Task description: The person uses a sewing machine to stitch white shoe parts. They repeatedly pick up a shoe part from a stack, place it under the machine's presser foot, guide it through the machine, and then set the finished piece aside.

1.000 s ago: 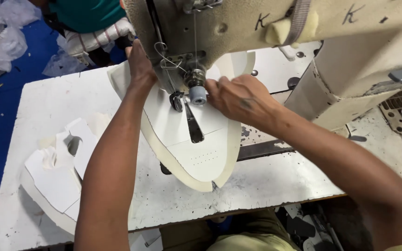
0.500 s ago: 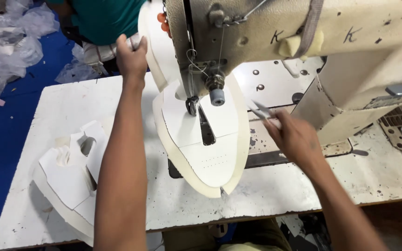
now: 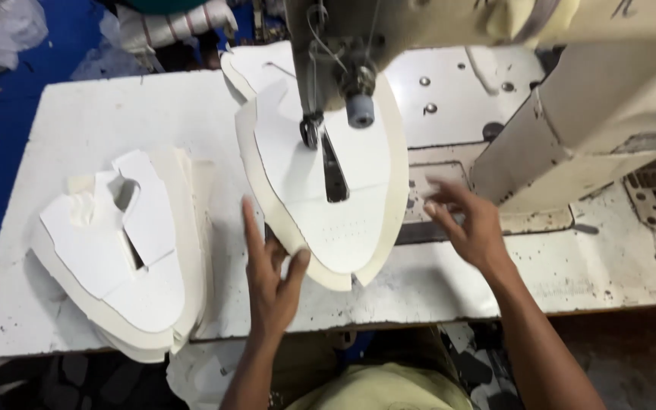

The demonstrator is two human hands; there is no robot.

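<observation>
Head view, left to right: a stack of cut white shoe-upper pieces lies at the left of the white surface, its near edge hanging just over the front rim. Beside it the left hand now sits low at the front of the surface, fingers spread and its grip open, fingertips touching the near edge of the white upper piece; half a second ago that hand was far back behind the machine, pinching the piece's far end. The piece itself has stayed put under the needle of the cream sewing machine, its dark slot running toward the person and its toe end pointing at the front edge. The right hand has also pulled away from the needle area and hovers over the machine's bed plate just right of the piece, fingers loosely apart, holding nothing. With both hands shifted to the near side, the piece appears released at the back and being squared up from the front.

Scuffs and dark specks mark the surface. Beyond it lie blue floor, crumpled clear plastic at top left, and another person's striped sleeve at the far edge.
</observation>
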